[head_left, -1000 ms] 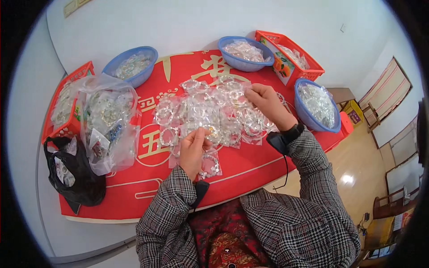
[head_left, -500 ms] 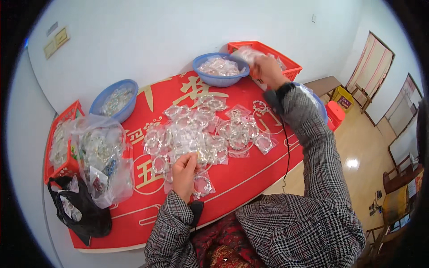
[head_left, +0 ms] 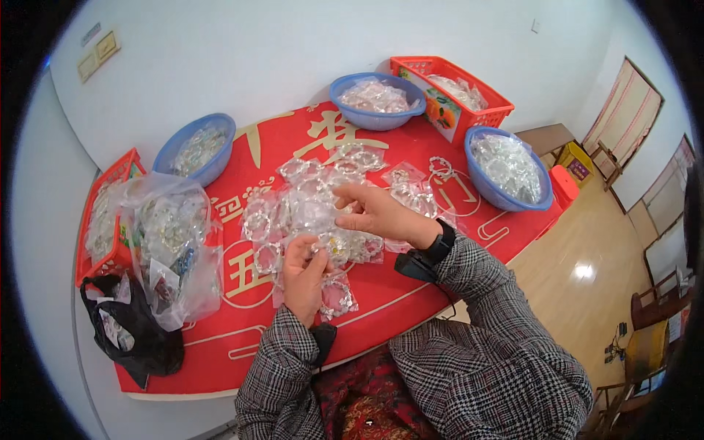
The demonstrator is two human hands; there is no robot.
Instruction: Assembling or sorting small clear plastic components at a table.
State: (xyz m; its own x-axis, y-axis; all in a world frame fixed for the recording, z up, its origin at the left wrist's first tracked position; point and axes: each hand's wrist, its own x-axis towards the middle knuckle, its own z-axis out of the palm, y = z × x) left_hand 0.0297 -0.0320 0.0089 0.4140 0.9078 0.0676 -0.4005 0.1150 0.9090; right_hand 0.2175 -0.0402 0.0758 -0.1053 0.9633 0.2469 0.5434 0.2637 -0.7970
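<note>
A heap of bracelets in small clear plastic bags lies in the middle of a red table cloth. At the heap's near edge is my left hand, its fingers curled in and thumb close to them. What it pinches is hard to make out among the shiny plastic. Over the heap's middle, my right hand comes in from the right, thumb and fingers apart with a gap between them. One bagged bracelet lies just right of my left hand.
Blue basins of bagged pieces stand at the back left, back and right. Red baskets sit at the back right and far left. A clear bag and a black bag rest at left.
My right hand has come back from the red basket at the back right to the heap, letting go of the clear bagged items it held there. My left hand stays near the heap's front edge.
</note>
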